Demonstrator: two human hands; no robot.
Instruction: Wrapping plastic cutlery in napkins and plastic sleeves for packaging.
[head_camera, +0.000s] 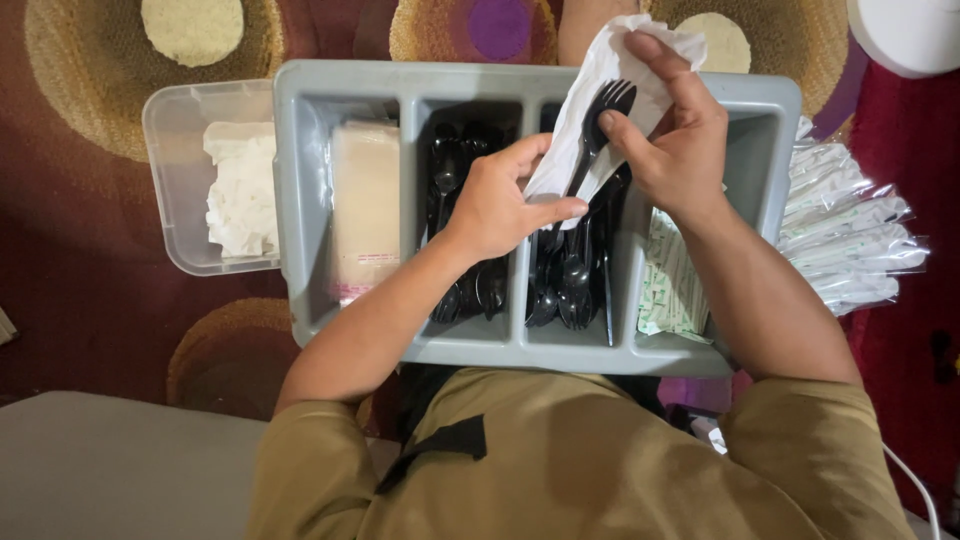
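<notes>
Both my hands hold a white paper napkin (640, 50) with a black plastic fork (605, 105) lying on it, above a grey cutlery tray (780, 110). My left hand (500, 200) pinches the napkin's lower edge. My right hand (670, 130) grips the napkin's upper part and presses the fork against it with the thumb. Under my hands, one middle compartment holds black plastic spoons (450, 170) and the other more black cutlery (575, 275).
The tray's left compartment holds clear bags (365, 205); its right one holds small packets (665, 285). A clear plastic box (170, 130) with white napkins (240, 185) sits to the left. Wrapped cutlery sets (850, 230) are piled at the right. A patterned rug lies below.
</notes>
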